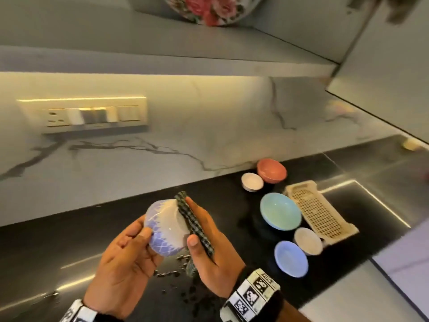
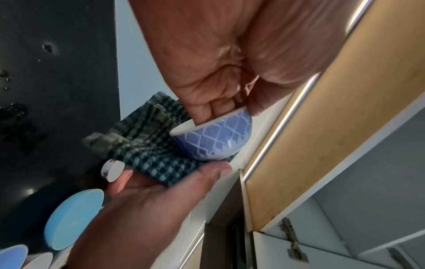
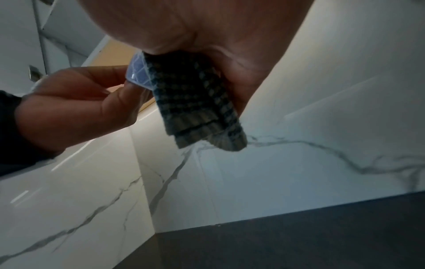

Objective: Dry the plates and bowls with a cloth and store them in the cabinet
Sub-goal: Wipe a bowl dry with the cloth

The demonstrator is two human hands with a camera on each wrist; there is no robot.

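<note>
A small white bowl with a blue diamond pattern is held sideways above the black counter. My left hand grips its rim, thumb outside and fingers inside the bowl. My right hand holds a folded dark checked cloth flat in the palm against the bowl's base, thumb curled over the cloth's edge. In the left wrist view the cloth lies between the bowl and the right hand. The right wrist view shows the cloth hanging from the palm, with the bowl mostly hidden behind it.
On the counter to the right stand a terracotta bowl, a teal bowl, a blue bowl, two small white bowls and a cream perforated tray. Water drops lie below my hands. A floral dish sits in the open cabinet overhead.
</note>
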